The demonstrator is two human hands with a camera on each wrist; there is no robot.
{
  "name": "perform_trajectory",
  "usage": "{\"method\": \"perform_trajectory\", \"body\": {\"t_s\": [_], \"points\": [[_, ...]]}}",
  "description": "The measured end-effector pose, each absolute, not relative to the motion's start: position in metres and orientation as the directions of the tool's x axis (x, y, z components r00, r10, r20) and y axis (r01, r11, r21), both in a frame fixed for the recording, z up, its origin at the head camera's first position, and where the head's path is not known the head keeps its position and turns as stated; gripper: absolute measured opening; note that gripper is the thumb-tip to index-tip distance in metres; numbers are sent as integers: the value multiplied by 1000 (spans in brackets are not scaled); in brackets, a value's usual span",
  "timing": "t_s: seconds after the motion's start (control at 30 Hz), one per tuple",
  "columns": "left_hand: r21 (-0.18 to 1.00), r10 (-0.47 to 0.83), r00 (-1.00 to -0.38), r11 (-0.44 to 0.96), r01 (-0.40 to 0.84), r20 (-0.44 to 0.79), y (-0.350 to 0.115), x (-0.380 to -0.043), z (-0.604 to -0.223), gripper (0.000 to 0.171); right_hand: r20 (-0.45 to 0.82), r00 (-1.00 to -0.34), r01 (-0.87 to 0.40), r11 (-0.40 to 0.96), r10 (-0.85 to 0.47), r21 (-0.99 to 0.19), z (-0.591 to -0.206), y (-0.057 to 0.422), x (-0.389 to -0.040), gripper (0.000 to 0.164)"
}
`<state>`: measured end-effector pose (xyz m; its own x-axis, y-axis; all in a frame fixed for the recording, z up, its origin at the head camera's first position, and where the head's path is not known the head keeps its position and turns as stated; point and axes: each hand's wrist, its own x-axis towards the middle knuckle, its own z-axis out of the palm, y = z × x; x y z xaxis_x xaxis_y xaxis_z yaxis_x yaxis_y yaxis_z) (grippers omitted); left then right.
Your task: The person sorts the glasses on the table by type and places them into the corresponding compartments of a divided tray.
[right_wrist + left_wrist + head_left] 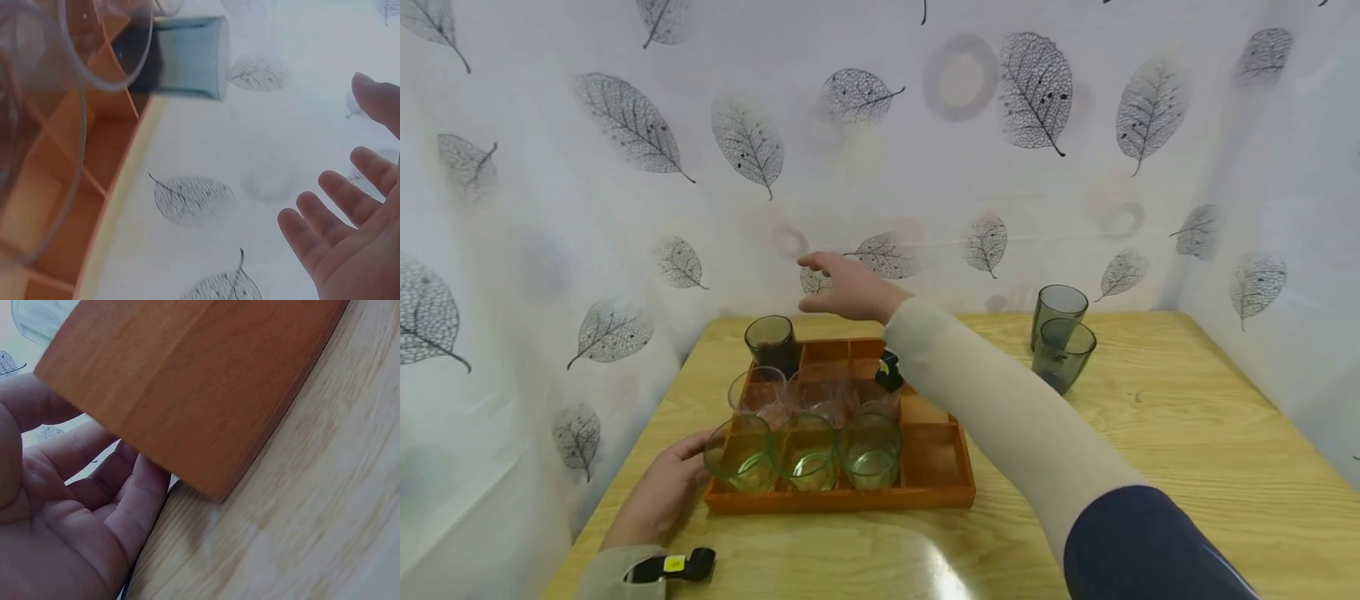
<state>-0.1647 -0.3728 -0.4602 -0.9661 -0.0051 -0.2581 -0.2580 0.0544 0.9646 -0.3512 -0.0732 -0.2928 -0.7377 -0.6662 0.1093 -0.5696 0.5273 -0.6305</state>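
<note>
My right hand (853, 287) is raised over the back left part of a wooden compartment tray (842, 501), fingers spread and holding nothing. Below it, a smoky grey drinking glass (772, 346) stands in the back left compartment; the right wrist view shows this grey glass (190, 59) apart from the fingers. Clear glasses (758, 396) fill part of the middle row, and three green-tinted glasses (871, 454) stand along the front row. At the tray's left side, my left hand (673, 479) touches the end wall with relaxed fingers, partly hidden behind the wall (187, 394) in the left wrist view.
Two more smoky grey glasses (1063, 354) stand close together on the wooden table (1150, 467), right of the tray. The front right compartment (934, 457) shows its bare floor. A leaf-patterned curtain (880, 167) hangs behind the table and along both sides.
</note>
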Motion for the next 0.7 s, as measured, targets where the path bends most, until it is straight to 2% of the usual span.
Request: {"method": "perform_trajectory", "body": {"t_s": [0.53,0.7], "points": [[959,6,-961,73,-275,-276,-371,-162,-456,58,177,-795,-547,561,-580,-621,-288,37,-344,75],[956,-11,-961,99,-277,-278,-371,-162,-456,55,179,-811,-531,572,-557,-626,-291,76,-338,75]]}}
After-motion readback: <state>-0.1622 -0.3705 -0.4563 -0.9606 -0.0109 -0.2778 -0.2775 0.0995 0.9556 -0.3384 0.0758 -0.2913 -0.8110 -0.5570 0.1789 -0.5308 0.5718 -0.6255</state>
